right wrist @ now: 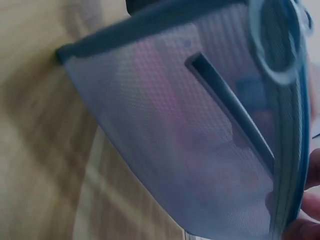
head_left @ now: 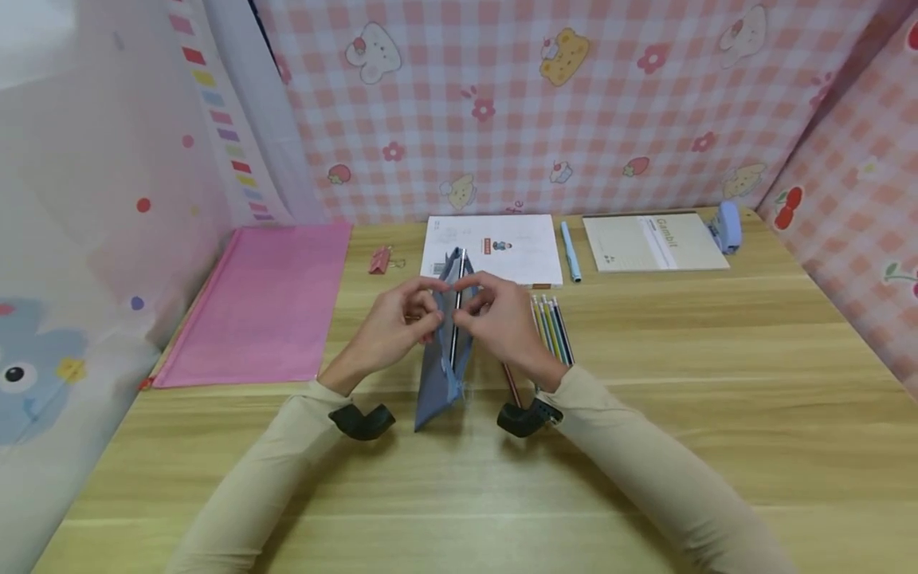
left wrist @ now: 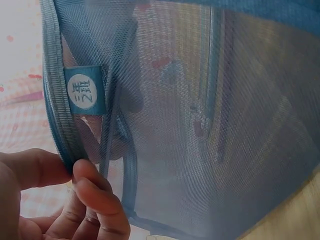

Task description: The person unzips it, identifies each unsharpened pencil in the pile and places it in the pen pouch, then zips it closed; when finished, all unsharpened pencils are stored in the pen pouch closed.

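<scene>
Both hands hold a blue-grey mesh zipper pouch point(head_left: 433, 391) upright over the table, one at each side of its opening. The left hand point(head_left: 396, 320) pinches the left zipper edge between thumb and finger, below a small blue label point(left wrist: 85, 90) in the left wrist view. On the other side, the right hand point(head_left: 508, 320) pinches the right edge, and its fingertips come close to the left ones. Inside the parted pouch stands a slim dark pencil point(head_left: 455, 339); through the mesh it shows as a slanted rod point(right wrist: 230, 105) in the right wrist view.
Several pencils point(head_left: 551, 327) lie by the right wrist, a dark red one point(head_left: 511, 386) nearer. A pink zipper folder point(head_left: 268, 311) is left. Behind lie a red binder clip point(head_left: 380, 260), white book point(head_left: 527, 251), blue pen point(head_left: 570, 251), notebook point(head_left: 624, 247) and purple stapler point(head_left: 729, 227).
</scene>
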Available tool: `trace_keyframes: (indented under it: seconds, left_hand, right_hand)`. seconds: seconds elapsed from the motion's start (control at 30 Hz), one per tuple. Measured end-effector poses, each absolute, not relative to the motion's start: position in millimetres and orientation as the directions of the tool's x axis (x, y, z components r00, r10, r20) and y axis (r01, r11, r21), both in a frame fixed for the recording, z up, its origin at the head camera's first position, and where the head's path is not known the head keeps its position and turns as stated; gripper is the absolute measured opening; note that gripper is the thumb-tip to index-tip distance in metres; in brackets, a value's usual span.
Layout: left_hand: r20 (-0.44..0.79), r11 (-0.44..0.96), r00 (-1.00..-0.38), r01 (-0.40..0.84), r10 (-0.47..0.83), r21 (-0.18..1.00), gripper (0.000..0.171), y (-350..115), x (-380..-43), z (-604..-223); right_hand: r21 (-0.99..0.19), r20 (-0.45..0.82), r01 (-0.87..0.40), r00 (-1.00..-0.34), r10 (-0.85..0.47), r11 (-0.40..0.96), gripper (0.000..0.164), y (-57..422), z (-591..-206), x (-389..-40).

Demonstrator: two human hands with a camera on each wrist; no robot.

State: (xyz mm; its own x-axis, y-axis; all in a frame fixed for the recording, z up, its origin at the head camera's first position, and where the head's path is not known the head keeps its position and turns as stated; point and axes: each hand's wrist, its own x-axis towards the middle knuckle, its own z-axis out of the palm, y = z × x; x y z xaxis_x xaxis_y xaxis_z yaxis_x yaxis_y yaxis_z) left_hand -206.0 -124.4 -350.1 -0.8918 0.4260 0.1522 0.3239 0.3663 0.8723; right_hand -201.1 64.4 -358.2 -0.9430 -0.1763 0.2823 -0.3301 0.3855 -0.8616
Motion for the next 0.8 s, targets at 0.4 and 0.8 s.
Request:
trace_keyframes:
  seconds: [0.4,0.8]
  left_hand:
    - [0.159,0.365,-0.892,0.329,0.424,0.871,0.038,-129,-205,-354]
    - [0.146,0.366,-0.895,0.315,0.422,0.876,0.041,-131,-207,-355]
  right_hand:
    - [-0.769,0.184,-0.32,-0.94,-0.288,0.553,0.036,60,-359,-200]
    - [-0.691,0.412,-0.469,-0.881,-0.233,0.55,0.031,96,-359,-199]
